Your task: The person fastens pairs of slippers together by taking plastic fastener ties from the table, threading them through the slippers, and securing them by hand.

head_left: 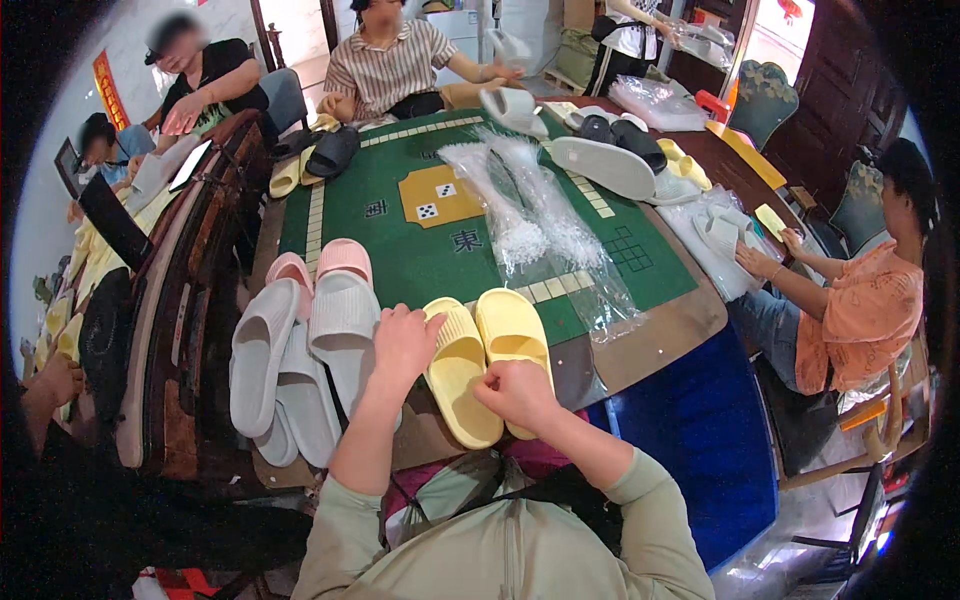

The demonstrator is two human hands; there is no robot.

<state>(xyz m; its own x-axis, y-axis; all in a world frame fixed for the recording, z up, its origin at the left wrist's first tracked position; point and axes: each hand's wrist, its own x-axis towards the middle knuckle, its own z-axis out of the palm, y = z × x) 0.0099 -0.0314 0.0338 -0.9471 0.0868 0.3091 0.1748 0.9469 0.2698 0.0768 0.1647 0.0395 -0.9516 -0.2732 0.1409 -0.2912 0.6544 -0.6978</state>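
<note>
A pair of yellow slippers (pixel 462 395) lies side by side at the table's near edge, toes pointing away from me. My left hand (pixel 402 345) is at the outer side of the left slipper, its fingers closed against the ribbed strap. Curled into a fist, my right hand (pixel 518 393) rests over the footbed of the right slipper, close to the gap between the two. Its fingertips are turned under, so anything pinched there is hidden. Left of my left hand lie several grey slippers (pixel 343 325), overlapping, with pink slippers (pixel 345 258) partly under them.
Clear plastic bags (pixel 515 215) with white beads lie across the green table mat (pixel 400 250). Beyond are a black slipper (pixel 333 153) and a large grey slipper (pixel 603 168). A person in orange (pixel 860 320) handles slippers at right. A blue bin (pixel 700 440) stands beside me.
</note>
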